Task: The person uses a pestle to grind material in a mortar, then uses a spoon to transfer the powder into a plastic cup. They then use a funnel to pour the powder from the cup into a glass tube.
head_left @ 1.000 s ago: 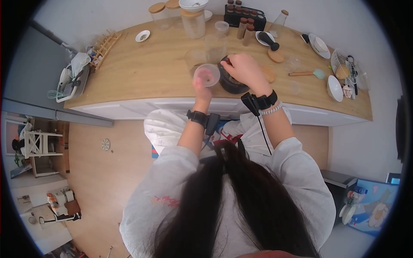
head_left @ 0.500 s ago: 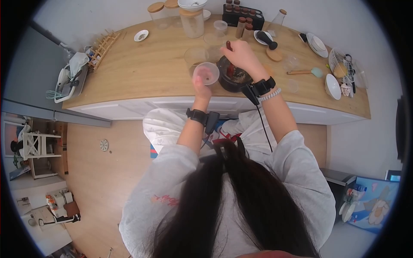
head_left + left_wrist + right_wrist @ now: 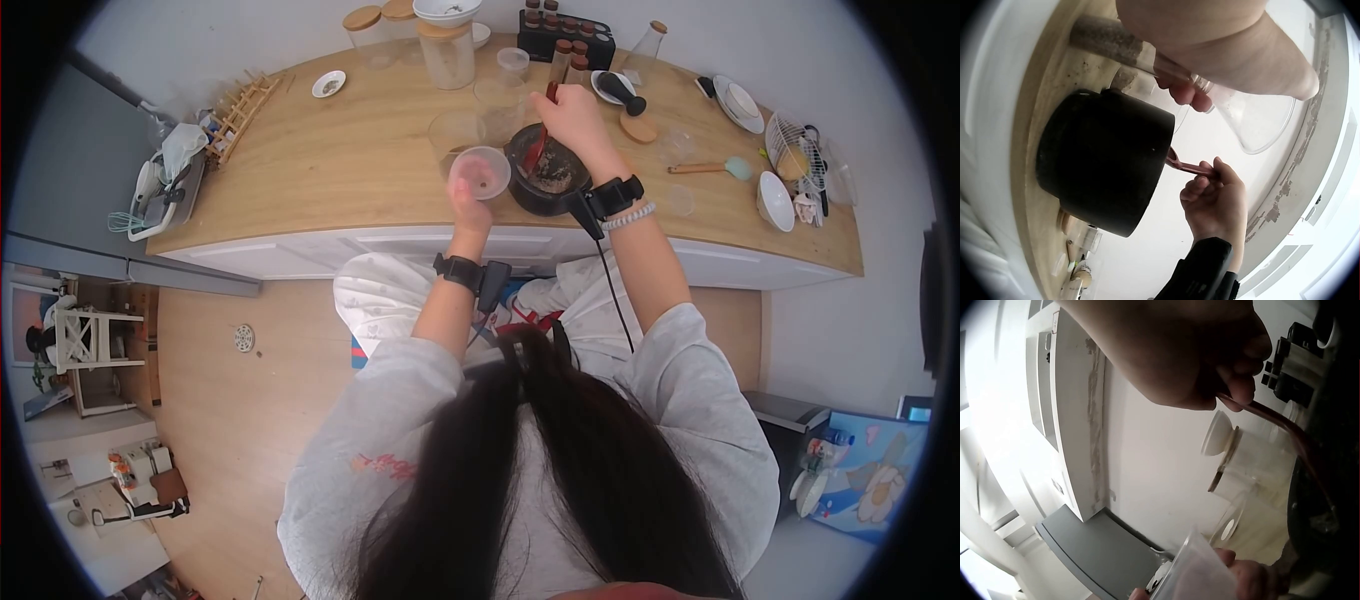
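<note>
My left hand (image 3: 470, 207) holds a clear funnel (image 3: 481, 173) at the left of a black bowl (image 3: 540, 200). In the left wrist view its fingers (image 3: 1185, 94) wrap the neck of a glass tube (image 3: 1107, 40) of brown grains, with the funnel (image 3: 1257, 119) on the tube's mouth. My right hand (image 3: 582, 125) pinches the handle of a dark red spoon (image 3: 537, 148), whose lower end is inside the bowl among grey-brown bits. In the right wrist view the spoon (image 3: 1279, 419) slants down from the fingers into the dark bowl, near the funnel (image 3: 1200, 575).
Behind the bowl stand clear containers (image 3: 500, 100), a lidded jar (image 3: 447, 60) and a black rack (image 3: 565, 42) of small bottles. To the right lie a wooden lid (image 3: 638, 126), a spatula (image 3: 705, 169) and a white bowl (image 3: 775, 203). A small dish (image 3: 329, 84) is at back left.
My right hand has risen up and away from the bowl, then shifted slightly right, with the spoon now showing inside it. My left hand and the funnel have hardly moved.
</note>
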### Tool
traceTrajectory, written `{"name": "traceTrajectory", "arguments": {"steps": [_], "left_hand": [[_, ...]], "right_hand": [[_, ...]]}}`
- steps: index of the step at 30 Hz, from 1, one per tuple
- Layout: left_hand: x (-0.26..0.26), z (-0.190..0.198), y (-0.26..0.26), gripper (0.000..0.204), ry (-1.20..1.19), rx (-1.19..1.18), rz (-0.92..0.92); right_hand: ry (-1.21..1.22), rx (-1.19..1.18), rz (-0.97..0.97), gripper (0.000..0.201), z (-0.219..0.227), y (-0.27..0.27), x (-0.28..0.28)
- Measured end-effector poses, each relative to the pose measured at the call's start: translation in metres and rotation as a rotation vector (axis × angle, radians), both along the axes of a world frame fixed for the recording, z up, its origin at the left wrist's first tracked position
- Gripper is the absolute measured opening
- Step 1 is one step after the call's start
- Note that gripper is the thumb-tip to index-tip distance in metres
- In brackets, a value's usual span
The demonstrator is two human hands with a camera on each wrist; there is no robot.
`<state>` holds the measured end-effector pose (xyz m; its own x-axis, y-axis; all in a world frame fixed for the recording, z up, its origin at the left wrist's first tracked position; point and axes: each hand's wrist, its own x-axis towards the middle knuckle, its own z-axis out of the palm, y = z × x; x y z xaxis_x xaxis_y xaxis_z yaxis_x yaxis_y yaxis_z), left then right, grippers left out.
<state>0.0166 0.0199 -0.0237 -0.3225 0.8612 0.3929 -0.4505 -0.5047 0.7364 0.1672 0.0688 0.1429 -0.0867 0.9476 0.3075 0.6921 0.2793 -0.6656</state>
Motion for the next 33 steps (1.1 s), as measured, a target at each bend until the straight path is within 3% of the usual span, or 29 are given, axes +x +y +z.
{"name": "traceTrajectory", "arguments": {"steps": [10,13,33], "left_hand": [[0.0,0.004,-0.002,0.058,-0.002,0.015,-0.018],[0.0,0.004,-0.002,0.057,0.001,0.01,-0.017],[-0.001,0.008,-0.006,0.059,0.05,0.006,-0.023]], "right_hand": [[0.158,-0.056,-0.063,0.038,-0.024,0.013,0.016],[0.089,-0.02,-0.042,0.035,-0.031,0.02,0.02],[0.273,-0.155,-0.084,0.034,-0.011,-0.001,0.019]]}}
